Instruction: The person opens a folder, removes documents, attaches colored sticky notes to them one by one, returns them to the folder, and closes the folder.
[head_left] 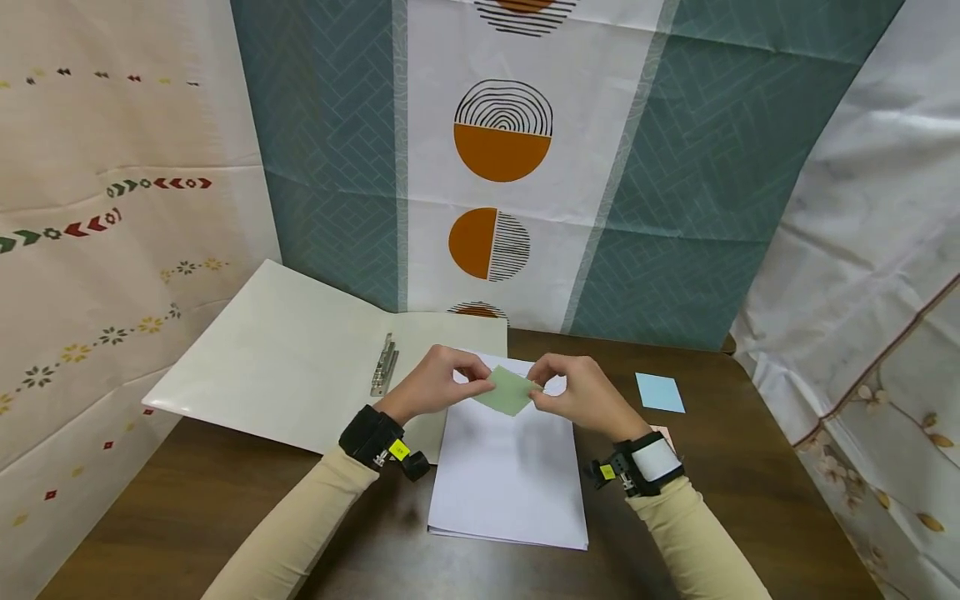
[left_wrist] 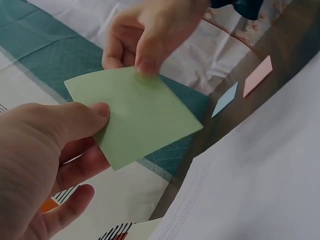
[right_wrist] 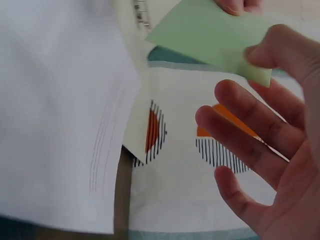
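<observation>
Above a stack of white paper (head_left: 510, 483), a square green sticky note (head_left: 507, 392) is held up between both hands. My left hand (head_left: 442, 379) pinches one edge with thumb and forefinger. On the opposite side my right hand (head_left: 581, 392) pinches the note the same way. In the right wrist view the other fingers of the right hand (right_wrist: 270, 145) are spread apart from the note (right_wrist: 210, 35). The left wrist view shows the note's (left_wrist: 135, 115) plain face, with the left thumb on one edge.
An open white ring binder (head_left: 285, 358) with a metal clip (head_left: 385, 367) lies to the left, partly under the paper. A blue sticky note (head_left: 660, 392) lies on the wooden table (head_left: 735, 500) at right. A pink note (left_wrist: 258, 76) is near it. Patterned cloths hang behind and at both sides.
</observation>
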